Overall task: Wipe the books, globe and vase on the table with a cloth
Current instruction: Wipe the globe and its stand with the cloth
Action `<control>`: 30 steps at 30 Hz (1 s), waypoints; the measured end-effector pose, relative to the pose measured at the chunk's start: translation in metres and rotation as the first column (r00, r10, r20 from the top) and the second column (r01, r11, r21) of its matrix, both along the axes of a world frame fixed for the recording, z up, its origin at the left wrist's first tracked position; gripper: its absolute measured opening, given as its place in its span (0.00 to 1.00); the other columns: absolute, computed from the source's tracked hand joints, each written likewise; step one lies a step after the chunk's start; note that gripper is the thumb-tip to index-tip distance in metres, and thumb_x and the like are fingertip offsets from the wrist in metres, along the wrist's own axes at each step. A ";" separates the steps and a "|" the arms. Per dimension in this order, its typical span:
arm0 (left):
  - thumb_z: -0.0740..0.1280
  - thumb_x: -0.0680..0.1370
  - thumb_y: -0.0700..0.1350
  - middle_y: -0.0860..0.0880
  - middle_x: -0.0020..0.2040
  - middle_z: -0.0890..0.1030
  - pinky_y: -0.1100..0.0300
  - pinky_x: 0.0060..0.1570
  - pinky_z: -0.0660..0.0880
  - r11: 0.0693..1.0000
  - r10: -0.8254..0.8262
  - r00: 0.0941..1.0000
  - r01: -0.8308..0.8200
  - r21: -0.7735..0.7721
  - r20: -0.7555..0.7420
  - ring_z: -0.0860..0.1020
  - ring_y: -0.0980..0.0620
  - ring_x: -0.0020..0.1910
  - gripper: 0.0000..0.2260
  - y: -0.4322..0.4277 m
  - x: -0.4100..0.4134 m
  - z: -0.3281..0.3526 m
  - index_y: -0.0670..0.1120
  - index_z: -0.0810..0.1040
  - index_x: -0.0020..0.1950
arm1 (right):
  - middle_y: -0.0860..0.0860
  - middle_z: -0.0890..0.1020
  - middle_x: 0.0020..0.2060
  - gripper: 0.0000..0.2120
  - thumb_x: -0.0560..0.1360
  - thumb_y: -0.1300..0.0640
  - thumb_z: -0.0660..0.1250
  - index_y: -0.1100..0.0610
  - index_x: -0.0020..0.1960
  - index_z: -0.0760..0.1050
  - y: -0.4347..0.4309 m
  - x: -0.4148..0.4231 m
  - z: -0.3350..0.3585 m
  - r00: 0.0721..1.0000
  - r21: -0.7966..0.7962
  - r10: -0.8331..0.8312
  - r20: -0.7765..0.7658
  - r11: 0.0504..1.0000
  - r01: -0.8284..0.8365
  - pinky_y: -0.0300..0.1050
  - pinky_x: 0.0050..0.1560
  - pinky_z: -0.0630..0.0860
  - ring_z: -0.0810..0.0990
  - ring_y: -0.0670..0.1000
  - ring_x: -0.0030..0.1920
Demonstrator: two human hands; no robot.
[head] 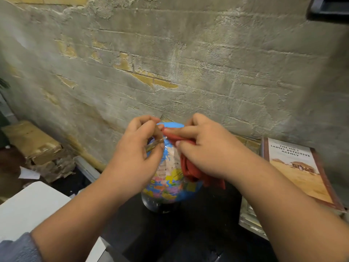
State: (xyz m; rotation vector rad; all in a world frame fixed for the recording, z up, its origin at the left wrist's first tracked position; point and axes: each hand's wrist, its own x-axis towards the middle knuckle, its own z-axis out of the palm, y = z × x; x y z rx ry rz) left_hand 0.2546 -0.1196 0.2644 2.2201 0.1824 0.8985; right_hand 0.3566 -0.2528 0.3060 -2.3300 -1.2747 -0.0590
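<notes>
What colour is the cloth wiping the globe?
Red. The cloth is bunched in the right hand, seen in the head view.

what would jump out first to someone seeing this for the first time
The colourful globe at centre, on a dark table, draws the eye. The left hand grips its metal arc while the right hand presses a red cloth against it. To the right lies a book below a rough plastered brick wall.
</notes>
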 end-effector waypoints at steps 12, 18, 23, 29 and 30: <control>0.65 0.72 0.47 0.57 0.48 0.75 0.66 0.46 0.68 0.978 0.166 0.986 -0.161 0.133 -0.029 0.73 0.59 0.47 0.03 0.010 -0.007 -0.003 0.53 0.74 0.45 | 0.52 0.79 0.45 0.10 0.77 0.52 0.63 0.49 0.52 0.82 -0.028 0.034 -0.036 0.948 -0.100 -0.293 -0.122 0.954 0.282 0.42 0.47 0.69 0.77 0.55 0.53; 0.64 0.72 0.46 0.57 0.50 0.72 0.63 0.50 0.70 0.988 0.096 0.995 -0.093 0.121 -0.021 0.74 0.58 0.49 0.03 0.004 -0.004 -0.003 0.53 0.72 0.44 | 0.43 0.70 0.49 0.19 0.75 0.45 0.60 0.39 0.64 0.75 -0.018 -0.006 -0.011 0.998 0.068 0.054 0.042 0.996 -0.056 0.46 0.55 0.73 0.76 0.48 0.51; 0.64 0.72 0.47 0.61 0.51 0.69 0.64 0.53 0.72 0.993 0.082 0.996 -0.079 0.091 -0.028 0.75 0.60 0.53 0.04 0.005 -0.004 -0.001 0.55 0.71 0.44 | 0.47 0.70 0.48 0.17 0.78 0.50 0.60 0.40 0.65 0.74 -0.002 0.012 -0.006 0.995 0.032 -0.087 -0.052 0.996 0.089 0.44 0.59 0.70 0.75 0.51 0.55; 0.63 0.72 0.47 0.61 0.55 0.68 0.56 0.58 0.73 0.998 0.017 1.000 -0.016 0.065 -0.024 0.76 0.58 0.57 0.04 0.004 -0.005 -0.003 0.54 0.71 0.44 | 0.48 0.71 0.45 0.17 0.78 0.52 0.62 0.44 0.66 0.75 -0.015 0.028 -0.011 0.986 -0.045 -0.154 -0.069 0.987 0.151 0.44 0.59 0.70 0.75 0.54 0.57; 0.63 0.72 0.46 0.60 0.57 0.68 0.54 0.59 0.73 0.999 0.001 1.000 0.000 0.047 -0.024 0.76 0.58 0.58 0.03 0.004 -0.005 -0.004 0.53 0.71 0.44 | 0.48 0.72 0.47 0.17 0.78 0.52 0.63 0.44 0.65 0.75 -0.015 0.021 -0.008 0.996 -0.014 -0.087 -0.024 0.996 0.087 0.46 0.59 0.71 0.76 0.52 0.55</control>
